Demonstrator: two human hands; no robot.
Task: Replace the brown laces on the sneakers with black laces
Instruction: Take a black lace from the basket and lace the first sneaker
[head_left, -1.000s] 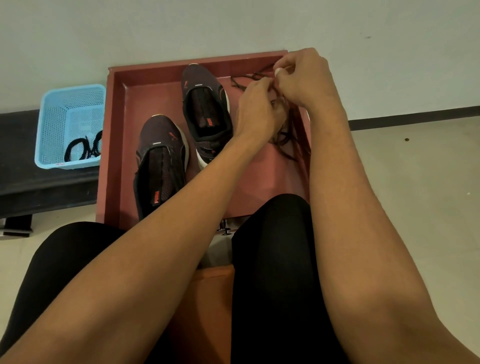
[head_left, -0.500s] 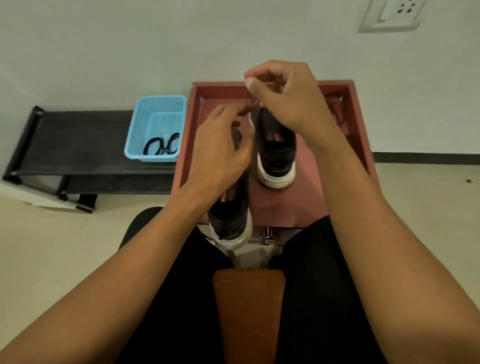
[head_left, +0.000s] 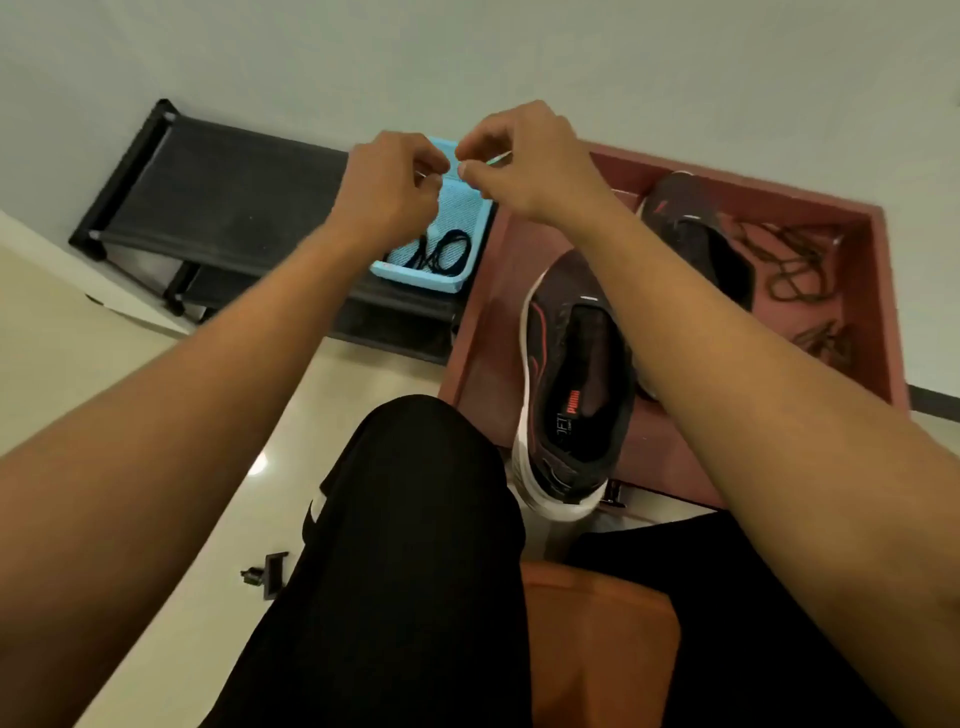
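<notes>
Dim, flat indoor light on my feed, with a dull greenish cast. The wall (head_left: 467, 52) is even grey, darker toward the corners. One small bright reflection on the floor (head_left: 258, 461), soft sheen around it. Shadows are weak, no hard edges. The red tray (head_left: 878, 291) reads murky inside, and the brown laces (head_left: 795, 265) are smeared and low contrast. The left hand (head_left: 387, 192) and right hand (head_left: 524, 161) are motion-blurred, fingers (head_left: 426, 158) too soft to tell what they pinch. The near sneaker (head_left: 571, 384) is sharper, insole print readable. Heavy wide-angle bend: the black shelf (head_left: 208, 197) curves and my view tilts. Forearms balloon at the bottom edges. Compression mush throughout.
</notes>
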